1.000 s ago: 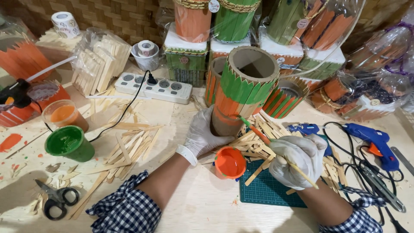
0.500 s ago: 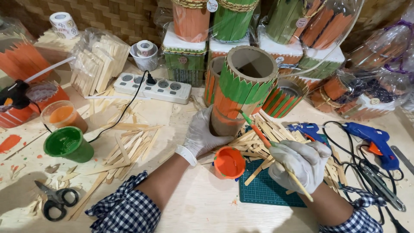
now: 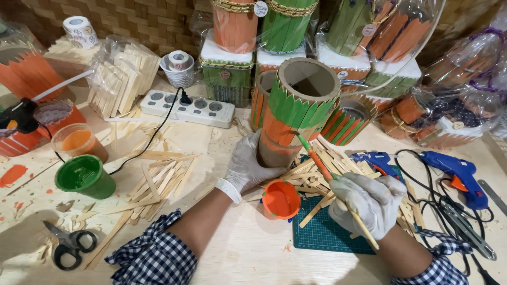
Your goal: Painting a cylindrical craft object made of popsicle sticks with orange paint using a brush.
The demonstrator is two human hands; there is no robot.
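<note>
A cardboard tube [image 3: 299, 105] clad in green and orange wooden sticks stands tilted at the middle of the table. My gloved left hand [image 3: 248, 163] grips its bare lower part. My gloved right hand [image 3: 369, 203] holds a thin paintbrush [image 3: 323, 169] whose tip touches the tube's orange band below the green points. A small cup of orange paint [image 3: 281, 199] sits between my hands, beside a green cutting mat [image 3: 327, 235].
Loose wooden sticks [image 3: 153, 184] lie scattered left and under the tube. A green paint cup [image 3: 85, 177], orange paint cup [image 3: 78, 141], scissors [image 3: 69, 244], a power strip [image 3: 187, 108] and blue glue guns [image 3: 454, 171] surround the work. Finished wrapped holders line the back.
The brush has risen from near the orange paint cup to the tube's side. My left hand still holds the tube.
</note>
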